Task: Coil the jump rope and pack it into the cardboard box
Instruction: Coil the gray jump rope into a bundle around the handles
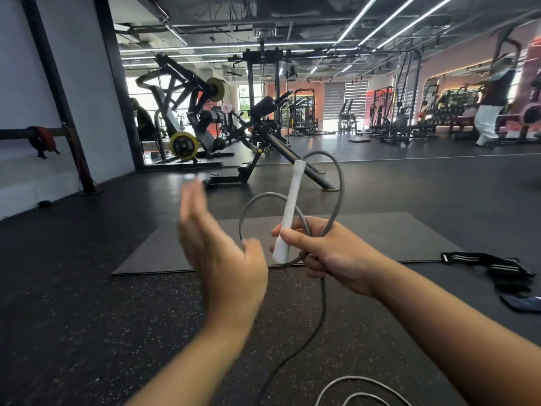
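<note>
Firmly within right fingers [295, 230] (handle [288, 212], loops [336, 183])

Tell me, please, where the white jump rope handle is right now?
In the head view, the white handle is right of centre, gripped in the right hand with grey rope loops, pointing up, beside the open left hand.
</note>
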